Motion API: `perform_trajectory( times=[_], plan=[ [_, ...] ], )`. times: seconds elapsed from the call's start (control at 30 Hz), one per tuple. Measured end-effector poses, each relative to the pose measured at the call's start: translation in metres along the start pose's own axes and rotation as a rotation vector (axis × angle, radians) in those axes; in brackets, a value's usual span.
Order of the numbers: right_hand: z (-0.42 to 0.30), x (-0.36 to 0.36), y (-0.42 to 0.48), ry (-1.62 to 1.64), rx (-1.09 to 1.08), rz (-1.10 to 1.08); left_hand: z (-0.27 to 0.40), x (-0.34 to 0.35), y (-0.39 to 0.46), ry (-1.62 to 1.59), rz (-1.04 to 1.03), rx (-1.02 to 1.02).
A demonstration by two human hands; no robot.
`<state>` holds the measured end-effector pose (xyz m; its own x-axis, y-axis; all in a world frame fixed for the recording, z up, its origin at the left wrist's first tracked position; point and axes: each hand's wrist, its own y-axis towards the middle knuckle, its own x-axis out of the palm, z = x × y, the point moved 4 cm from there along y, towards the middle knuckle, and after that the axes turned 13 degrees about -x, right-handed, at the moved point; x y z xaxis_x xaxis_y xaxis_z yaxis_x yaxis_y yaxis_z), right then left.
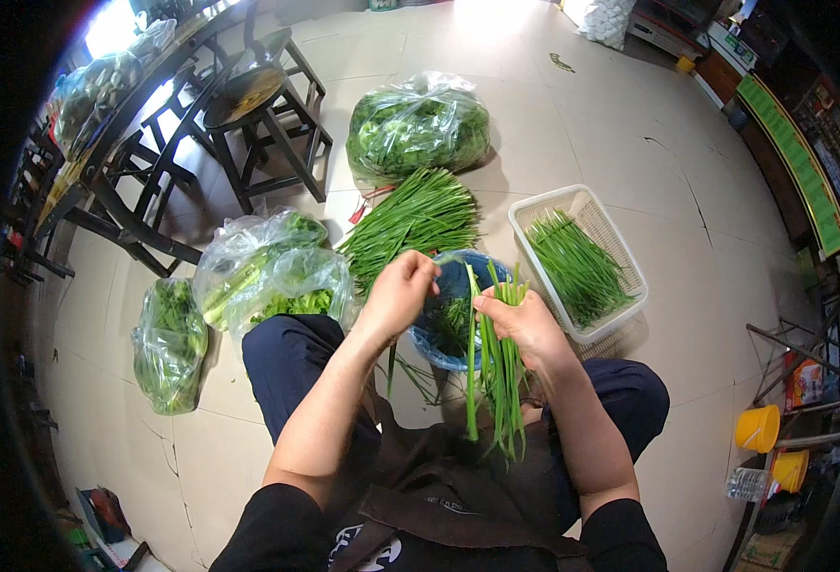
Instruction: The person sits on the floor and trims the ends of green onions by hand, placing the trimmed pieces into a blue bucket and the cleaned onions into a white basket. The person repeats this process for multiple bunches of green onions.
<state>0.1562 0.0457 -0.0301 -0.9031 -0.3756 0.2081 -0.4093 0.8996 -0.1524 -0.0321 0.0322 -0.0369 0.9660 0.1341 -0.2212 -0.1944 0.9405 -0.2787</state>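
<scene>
My right hand [524, 318] grips a small bunch of garlic chives [499, 379], their pale ends up and green leaves hanging down. My left hand [402, 293], beside it to the left, has its fingers pinched on a thin pale-green strip [450, 259]. Below and between the hands stands a bin with a blue plastic liner [434, 350], green scraps inside. A large heap of chives [420, 218] lies on the floor beyond my left hand. To the right, a white plastic basket [609, 325] holds more chives [577, 268].
A big clear bag of leafy greens [420, 129] sits beyond the heap. More bagged vegetables [270, 264] and another bag [170, 350] lie left. A wooden stool [245, 96] and table [84, 171] stand upper left; yellow buckets [757, 427] are at the right.
</scene>
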Motion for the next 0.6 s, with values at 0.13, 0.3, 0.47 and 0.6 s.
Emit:
perform_trajectory(
  times=[0.13,0.3,0.47,0.6],
  plan=[
    [-0.007,0.001,-0.005,0.091,0.040,-0.053,0.006,-0.010,-0.003,-0.295,-0.093,-0.227],
    [-0.004,0.003,-0.006,0.156,0.081,-0.198,0.021,0.021,-0.024,-0.627,-0.504,-0.343],
    [-0.004,0.008,-0.006,0.132,0.011,-0.230,0.019,0.021,-0.021,-0.492,-0.427,-0.240],
    [-0.003,0.009,-0.004,-0.035,-0.058,-0.207,0.015,0.017,-0.016,-0.301,-0.283,-0.163]
  ],
)
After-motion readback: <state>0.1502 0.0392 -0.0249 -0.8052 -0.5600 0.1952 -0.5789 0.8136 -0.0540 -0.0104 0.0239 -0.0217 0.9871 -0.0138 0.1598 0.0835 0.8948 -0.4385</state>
